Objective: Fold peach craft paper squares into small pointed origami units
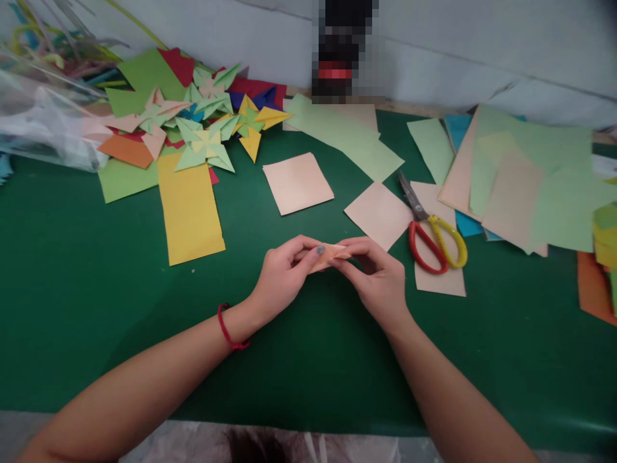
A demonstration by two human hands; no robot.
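Observation:
Between my hands is a small folded piece of peach paper point(328, 256), partly covered by my fingers. My left hand point(287, 273) pinches its left end, thumb on top. At the other end, my right hand point(378, 273) grips it between thumb and fingers. Just beyond lie a stack of peach paper squares point(299, 183) and a single peach square point(378, 213) turned cornerwise. Scissors point(427, 225) with one red and one yellow handle rest to the right, over a peach paper strip point(441, 283).
Folded paper stars point(206, 145) and coloured sheets pile up at the back left, beside a clear plastic bag point(43, 116). A yellow paper rectangle point(190, 212) lies nearer. Green and peach sheets point(559, 186) overlap at the right. A wall point(457, 45) borders the green table point(120, 289).

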